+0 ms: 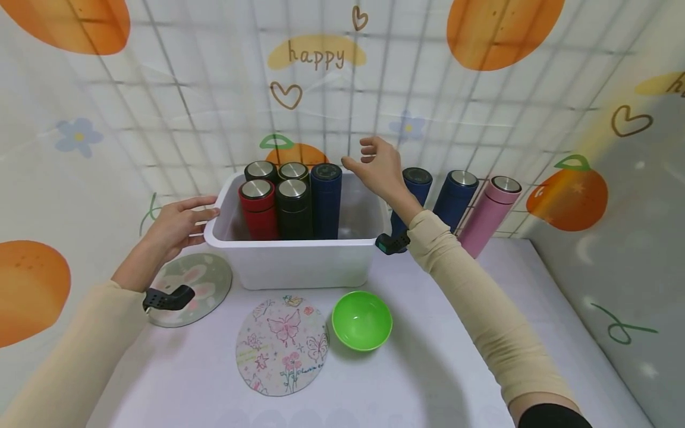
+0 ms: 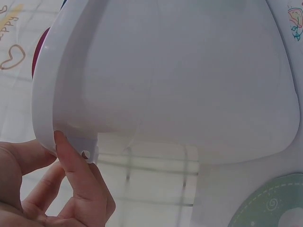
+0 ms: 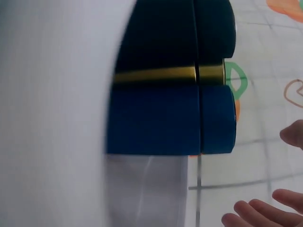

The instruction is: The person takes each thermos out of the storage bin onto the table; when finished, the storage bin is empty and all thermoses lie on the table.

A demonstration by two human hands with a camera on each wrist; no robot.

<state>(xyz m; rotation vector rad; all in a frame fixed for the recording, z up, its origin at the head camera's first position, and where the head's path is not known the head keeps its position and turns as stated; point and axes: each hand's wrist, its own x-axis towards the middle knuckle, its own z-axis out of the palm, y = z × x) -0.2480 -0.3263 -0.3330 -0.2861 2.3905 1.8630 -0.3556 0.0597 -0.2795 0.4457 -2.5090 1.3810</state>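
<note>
A white plastic tub holds several upright flasks: a red flask, a blue flask and dark ones with steel lids, such as the black flask in front. At the tub's left end my left hand pinches the rim between thumb and finger, clearly seen in the left wrist view. My right hand is raised over the tub's right end, to the right of the blue flask. Its fingers are loosely bent, thumb apart, with nothing in them; the right wrist view shows its fingertips beyond the flask lids.
Right of the tub lean two more blue flasks and a pink flask. In front lie a round butterfly mat and a green bowl. A grey-green round mat is under my left forearm. A wire grid behind the curtain closes the back.
</note>
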